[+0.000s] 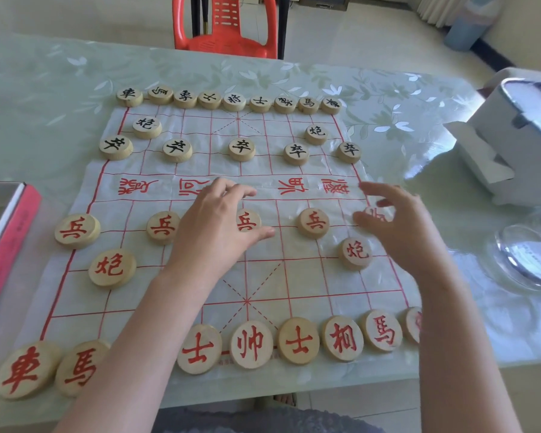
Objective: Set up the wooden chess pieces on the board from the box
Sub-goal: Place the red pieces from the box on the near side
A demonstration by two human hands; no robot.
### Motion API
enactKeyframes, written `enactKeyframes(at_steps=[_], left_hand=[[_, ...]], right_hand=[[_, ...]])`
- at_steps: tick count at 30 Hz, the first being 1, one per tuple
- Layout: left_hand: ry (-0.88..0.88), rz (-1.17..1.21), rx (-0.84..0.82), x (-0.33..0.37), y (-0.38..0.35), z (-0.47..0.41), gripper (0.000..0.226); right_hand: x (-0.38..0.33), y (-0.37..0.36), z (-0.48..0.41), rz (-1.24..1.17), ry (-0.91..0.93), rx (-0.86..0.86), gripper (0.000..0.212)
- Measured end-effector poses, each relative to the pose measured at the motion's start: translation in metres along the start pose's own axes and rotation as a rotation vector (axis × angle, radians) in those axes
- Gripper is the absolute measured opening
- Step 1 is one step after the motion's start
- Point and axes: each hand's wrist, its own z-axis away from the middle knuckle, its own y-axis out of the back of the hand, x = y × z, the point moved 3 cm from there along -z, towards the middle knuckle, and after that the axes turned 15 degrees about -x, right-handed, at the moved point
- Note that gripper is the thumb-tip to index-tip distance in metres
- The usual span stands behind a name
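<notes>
A white plastic board sheet (297, 276) with red lines lies on the table. Black-lettered wooden discs (234, 102) fill the far row, with cannons and soldiers in front of them. Red-lettered discs (251, 344) line the near edge, some hidden by my forearms. My left hand (214, 226) arches over the middle red soldier (248, 220); the disc lies flat between thumb and loosely curled fingers, not pinched. My right hand (397, 229), blurred with fingers spread, hovers at the rightmost red soldier (376, 214), which it mostly hides.
A pink-edged box (11, 232) sits at the left table edge. A white cardboard box (512, 142) and a glass dish (528, 257) stand on the right. A red plastic chair (225, 29) is beyond the table.
</notes>
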Motion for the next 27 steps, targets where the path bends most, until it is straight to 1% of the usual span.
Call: enactKeyframes(at_steps=[2, 4, 8, 10, 13, 16, 18, 19, 20, 22, 23, 27], left_hand=[[-0.052, 0.013, 0.003, 0.013, -0.005, -0.001, 0.047], [-0.091, 0.028, -0.027, 0.026, -0.015, -0.004, 0.037], [-0.108, 0.046, -0.088, 0.047, -0.034, -0.009, 0.033], [-0.114, 0.049, -0.088, 0.052, -0.039, -0.011, 0.032], [-0.119, 0.035, -0.088, 0.053, -0.040, -0.012, 0.031], [-0.114, 0.024, -0.091, 0.051, -0.037, -0.011, 0.030], [-0.107, 0.030, -0.086, 0.048, -0.033, -0.010, 0.029], [-0.105, 0.035, -0.079, 0.048, -0.031, -0.010, 0.029], [-0.104, 0.039, -0.072, 0.048, -0.030, -0.010, 0.029], [-0.104, 0.044, -0.065, 0.048, -0.029, -0.010, 0.029], [-0.108, 0.048, -0.065, 0.048, -0.029, -0.009, 0.029], [-0.123, 0.059, -0.062, 0.046, -0.029, -0.007, 0.027]], right_hand=[[0.022, 0.013, 0.004, -0.044, -0.115, 0.128, 0.039], [0.040, 0.016, 0.006, -0.096, -0.240, 0.201, 0.042], [0.048, 0.005, 0.002, -0.181, -0.337, 0.231, 0.057], [0.046, -0.001, -0.003, -0.178, -0.351, 0.236, 0.063], [0.044, -0.006, -0.011, -0.132, -0.376, 0.227, 0.064], [0.048, -0.005, -0.016, -0.118, -0.363, 0.214, 0.054], [0.051, -0.003, -0.017, -0.109, -0.305, 0.180, 0.041], [0.051, -0.002, -0.017, -0.122, -0.271, 0.142, 0.039], [0.052, -0.001, -0.016, -0.156, -0.240, 0.096, 0.041], [0.052, 0.001, -0.013, -0.229, -0.212, 0.022, 0.053], [0.052, 0.002, -0.012, -0.236, -0.214, 0.015, 0.057], [0.054, 0.003, -0.010, -0.169, -0.269, 0.081, 0.063]])
